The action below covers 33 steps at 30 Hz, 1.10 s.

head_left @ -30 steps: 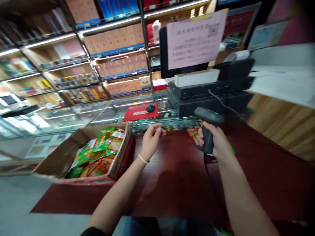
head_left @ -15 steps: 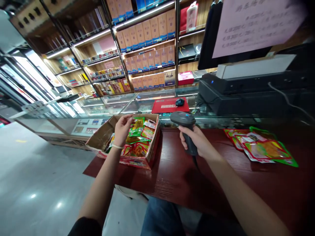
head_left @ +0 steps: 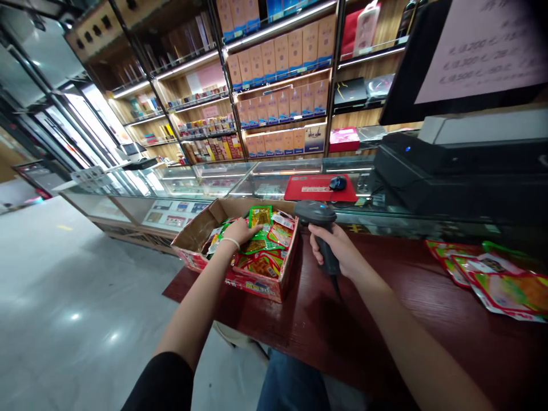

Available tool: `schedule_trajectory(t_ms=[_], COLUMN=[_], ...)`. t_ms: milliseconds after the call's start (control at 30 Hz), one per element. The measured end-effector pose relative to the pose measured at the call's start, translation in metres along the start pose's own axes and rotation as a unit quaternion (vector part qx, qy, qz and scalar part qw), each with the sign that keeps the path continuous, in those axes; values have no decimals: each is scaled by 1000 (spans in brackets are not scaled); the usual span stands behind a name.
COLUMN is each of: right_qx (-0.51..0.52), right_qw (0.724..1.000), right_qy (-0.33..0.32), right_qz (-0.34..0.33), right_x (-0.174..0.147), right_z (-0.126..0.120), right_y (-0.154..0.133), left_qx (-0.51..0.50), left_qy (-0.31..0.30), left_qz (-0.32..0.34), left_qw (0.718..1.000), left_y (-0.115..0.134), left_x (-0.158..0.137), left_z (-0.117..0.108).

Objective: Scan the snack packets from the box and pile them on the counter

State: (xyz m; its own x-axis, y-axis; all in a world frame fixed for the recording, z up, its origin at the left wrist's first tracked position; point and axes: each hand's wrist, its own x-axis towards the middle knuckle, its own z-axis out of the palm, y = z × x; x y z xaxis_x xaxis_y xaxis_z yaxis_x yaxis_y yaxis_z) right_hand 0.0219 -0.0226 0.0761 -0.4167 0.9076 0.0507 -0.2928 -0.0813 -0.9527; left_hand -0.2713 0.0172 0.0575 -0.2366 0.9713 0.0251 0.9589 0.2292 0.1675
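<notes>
- Snack packets (head_left: 260, 264) in green, red and yellow lay heaped in an open cardboard box (head_left: 252, 288), which sat at the left end of the dark red surface (head_left: 308, 325).
- The left hand (head_left: 240, 231) reached into the box, resting over the heap; its thumb stretched to the right, while its other fingers were partly hidden, so whether they had hold of a packet could not be told.
- The right hand (head_left: 338, 248) gripped a black barcode scanner (head_left: 314, 212), its fingers wrapped closed around the handle, with the scanner's head beside the box's right side.
- A cord (head_left: 335, 285) hung from the handle.
- More packets (head_left: 500, 279) lay overlapping on the surface, well to the right.
- Behind, a mouse (head_left: 338, 182) rested on a red mat (head_left: 308, 187) atop a glass display case (head_left: 263, 185).
- Beyond stood lit shelves (head_left: 282, 120) of boxed goods.
</notes>
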Motion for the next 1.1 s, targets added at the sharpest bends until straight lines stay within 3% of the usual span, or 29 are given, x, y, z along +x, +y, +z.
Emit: schedule_trajectory(t_ms=[133,200,267,400,467,567,700,833,967,1100], right_qx=[-7,-5,3,13,9,-1,-14,-22,-21,-28], right_qw=[1000,1000,1000,999,1000,999,998,994,988,979], right_qy=[-5,-3,2,16,20,29,54,95,139,191], right_qz=[7,0,-13,-24,-22,-20,-29,-44,-61,-70], right_x=[0,-1,-4,-13,-20,-30,-44,-56,-69,-82], right_z=[-2,-5,-8,-19,-27,-43,-71,-101,-131,-160], right_y=[1,-1,-3,-11,-16,-22,-27,-30,-33,-35], left_qx=[-69,-111,-126,-141,-203,-344,-456,-514,-548,-600], left_qy=[-53,-49,-7,162,225,252,244,232,179,109], left_qz=[40,32,12,-20,-8,35,99,138,175,156], left_qw=[995,992,992,977,953,904,850,814,798,777], left_y=[-11,-16,-19,-19,-15,-3,39,110,182,231], left_x=[8,8,4,-6,-10,-14,-27,-48,-76,-102], left_z=[3,3,2,-2,-6,-14,-30,-35,-9,33])
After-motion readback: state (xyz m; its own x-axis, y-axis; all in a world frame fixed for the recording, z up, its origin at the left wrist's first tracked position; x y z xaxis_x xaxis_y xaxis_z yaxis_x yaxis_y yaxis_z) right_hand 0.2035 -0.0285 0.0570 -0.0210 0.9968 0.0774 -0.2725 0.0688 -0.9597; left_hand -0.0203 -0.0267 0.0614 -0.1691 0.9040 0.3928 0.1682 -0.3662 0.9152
